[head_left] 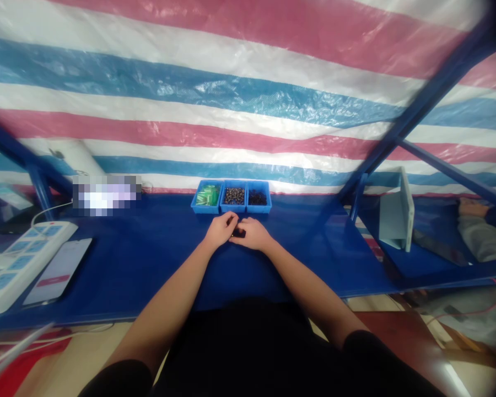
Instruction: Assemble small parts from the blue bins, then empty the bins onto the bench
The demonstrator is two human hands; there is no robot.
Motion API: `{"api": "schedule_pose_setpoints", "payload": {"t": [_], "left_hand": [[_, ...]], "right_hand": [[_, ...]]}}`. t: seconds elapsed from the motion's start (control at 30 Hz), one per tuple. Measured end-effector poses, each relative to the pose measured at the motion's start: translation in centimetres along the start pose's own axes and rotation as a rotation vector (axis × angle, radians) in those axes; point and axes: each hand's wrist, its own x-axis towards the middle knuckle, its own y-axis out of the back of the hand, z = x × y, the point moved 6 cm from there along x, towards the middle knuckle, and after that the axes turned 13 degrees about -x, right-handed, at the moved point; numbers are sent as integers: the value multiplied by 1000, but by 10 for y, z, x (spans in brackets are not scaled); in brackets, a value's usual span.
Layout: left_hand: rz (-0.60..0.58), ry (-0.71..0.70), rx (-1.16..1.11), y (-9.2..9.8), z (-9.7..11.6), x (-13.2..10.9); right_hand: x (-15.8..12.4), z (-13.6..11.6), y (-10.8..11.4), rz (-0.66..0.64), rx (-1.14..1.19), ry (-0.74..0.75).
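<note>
Black piece (238, 233) pinched between left hand (220, 230) and right hand (253, 234), near three blue bins (233, 209).

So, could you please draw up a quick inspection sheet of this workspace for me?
surface: blue table, in view along its length.
job's things: three blue bins at the far edge, holding green items, brown pieces and black pieces; a black part between the hands.
clutter: power strip, phone, pixelated object, pale blue board.
grippers: left hand and right hand meet over the part; grip unclear.
cables: white cable; red cable.
surroundings: striped tarpaulin, blue steel frame, co-worker's arm.
</note>
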Motion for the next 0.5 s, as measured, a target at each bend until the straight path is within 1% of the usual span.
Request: {"api": "schedule_pose_setpoints", "payload": {"t": [0.1,0.3,0.5], "left_hand": [[-4,-2,-4,0,1,0],[-4,-15,15,0,2,0],[-19,16,-10,-1,2,-1]], "right_hand": [[1,-1,-3,3,-19,-8],[0,7,0,1,36,-61],[1,5,-2,-8,30,-57]]}}
